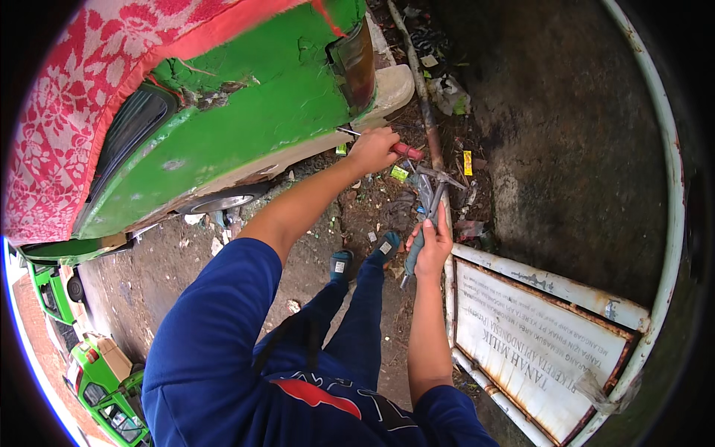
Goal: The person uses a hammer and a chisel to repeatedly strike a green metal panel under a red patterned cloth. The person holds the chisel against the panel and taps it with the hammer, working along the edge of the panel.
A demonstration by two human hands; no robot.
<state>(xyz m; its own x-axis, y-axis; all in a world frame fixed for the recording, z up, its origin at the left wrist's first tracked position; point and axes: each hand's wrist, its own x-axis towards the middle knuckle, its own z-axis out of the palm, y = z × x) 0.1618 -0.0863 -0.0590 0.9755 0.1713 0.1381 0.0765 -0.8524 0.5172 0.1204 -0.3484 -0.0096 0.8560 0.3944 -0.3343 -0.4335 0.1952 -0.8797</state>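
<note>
At the left, a red floral cloth (67,149) lies over part of the green car (261,104), with other green vehicles (100,372) below. The car's paint is broken in a ragged patch (212,97) beside the window (138,123), so that spot looks unfinished; along the lower edge runs a pale strip (246,167) without green. The left hand (375,150) is closed around a red-handled tool (408,151), its metal shaft reaching to the car's lower edge near the bumper (391,89); whether the tip touches cannot be told. Further right, the right hand (433,252) grips a hammer (435,205), its head just beside the tool's handle end. The work seems to be under way at this edge, though how much is done there is too small to judge. At far right, a white sign (536,335) leans inside a rusty frame.
</note>
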